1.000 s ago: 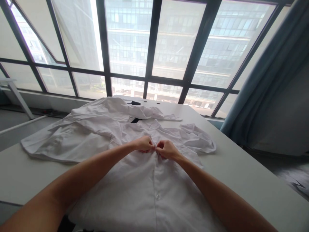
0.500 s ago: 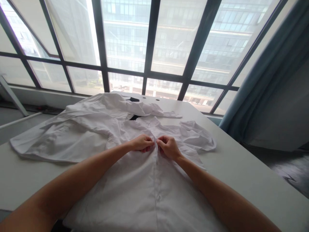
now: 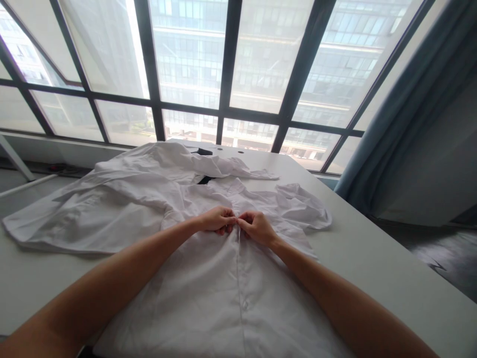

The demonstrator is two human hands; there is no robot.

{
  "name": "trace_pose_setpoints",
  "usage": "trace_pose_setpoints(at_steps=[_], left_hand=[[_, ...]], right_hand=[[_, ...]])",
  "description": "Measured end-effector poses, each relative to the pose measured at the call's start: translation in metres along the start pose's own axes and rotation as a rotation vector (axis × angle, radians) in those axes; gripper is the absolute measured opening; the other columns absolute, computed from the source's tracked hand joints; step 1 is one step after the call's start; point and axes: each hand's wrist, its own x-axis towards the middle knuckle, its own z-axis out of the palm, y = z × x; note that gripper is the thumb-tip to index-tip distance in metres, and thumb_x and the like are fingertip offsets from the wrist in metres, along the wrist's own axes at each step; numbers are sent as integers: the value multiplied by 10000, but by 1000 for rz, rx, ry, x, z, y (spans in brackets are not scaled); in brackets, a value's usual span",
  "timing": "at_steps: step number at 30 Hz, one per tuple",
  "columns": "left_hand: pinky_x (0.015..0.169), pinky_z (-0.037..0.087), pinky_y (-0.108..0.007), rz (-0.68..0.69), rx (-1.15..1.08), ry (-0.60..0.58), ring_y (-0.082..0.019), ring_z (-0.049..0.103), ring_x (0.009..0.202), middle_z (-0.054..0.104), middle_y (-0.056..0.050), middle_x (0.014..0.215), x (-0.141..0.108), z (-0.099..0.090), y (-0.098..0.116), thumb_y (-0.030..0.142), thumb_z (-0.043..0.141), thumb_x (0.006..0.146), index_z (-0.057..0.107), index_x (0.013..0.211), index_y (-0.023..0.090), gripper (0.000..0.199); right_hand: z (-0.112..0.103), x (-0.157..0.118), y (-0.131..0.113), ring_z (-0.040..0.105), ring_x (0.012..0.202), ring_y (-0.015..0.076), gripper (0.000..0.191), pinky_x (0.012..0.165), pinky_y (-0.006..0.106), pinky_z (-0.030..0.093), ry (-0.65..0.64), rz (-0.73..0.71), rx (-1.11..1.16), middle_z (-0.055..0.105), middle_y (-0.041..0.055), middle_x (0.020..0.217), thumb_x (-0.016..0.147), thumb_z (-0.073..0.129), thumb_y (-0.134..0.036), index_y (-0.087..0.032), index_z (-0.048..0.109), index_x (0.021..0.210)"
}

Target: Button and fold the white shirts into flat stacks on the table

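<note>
1. 2 hands in view, both the person's own: L hand (image 3: 219, 219) & R hand (image 3: 257, 227), side by side, fingertips meeting or nearly so.
2. Both narrow: each pinches cloth at the placket (image 3: 239, 268) of 1 white front shirt (image 3: 208, 288). Can't tell if a btn is btwn the tips; fingers hide that spot.
3. Front shirt lies on 1 white surface (image 3: 354, 248), under the hands, w/ its 1 collar (image 3: 228, 186) at the far end.
4. 1 btn (image 3: 245, 304) shows clearly, on the placket nearer the camera; any others too small to count.
5. 1 bunched sleeve (image 3: 303, 206) to the R, near the surface's edge.
6. 1 more white garment (image 3: 112, 209), rumpled, L of & behind the front shirt; part of it stretches across past the collar.
7. 2 dark patches: 1 far patch (image 3: 204, 152), 1 near patch (image 3: 204, 180) btwn the garments. Can't tell if same item.
8. 2 round dark spots on the surface's far end: L spot (image 3: 219, 149), R spot (image 3: 241, 152).
9. 1 blue curtain (image 3: 395, 124) R; dark-framed windows (image 3: 264, 59) ahead.
</note>
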Motion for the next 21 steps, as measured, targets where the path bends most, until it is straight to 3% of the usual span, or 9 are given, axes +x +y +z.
trace_pose_setpoints(at_steps=[12, 16, 21], left_hand=[[382, 347, -193, -99, -43, -22, -73, 481, 388, 618, 7, 607, 0, -2, 7, 536, 572, 791, 529, 720, 160, 385], [369, 329, -201, -75, -8, 2, -80, 471, 376, 617, -12, 593, 0, 1, 8, 622, 492, 820, 555, 711, 152, 487], [367, 284, -199, -34, 65, 66, -68, 438, 366, 571, 7, 542, 1, 7, 5, 748, 502, 756, 542, 645, 160, 600]], right_hand=[[2, 1, 6, 491, 442, 98, 216, 423, 213, 382, 13, -37, 64, 599, -9, 578, 761, 581, -340, -146, 672, 776], [5, 5, 11, 496, 489, 99, 221, 449, 208, 372, 44, -110, -10, 604, -7, 602, 749, 612, -361, -149, 670, 775], [10, 7, 18, 542, 568, 114, 168, 516, 210, 404, 97, -165, -133, 636, 3, 637, 739, 626, -304, -151, 676, 787]])
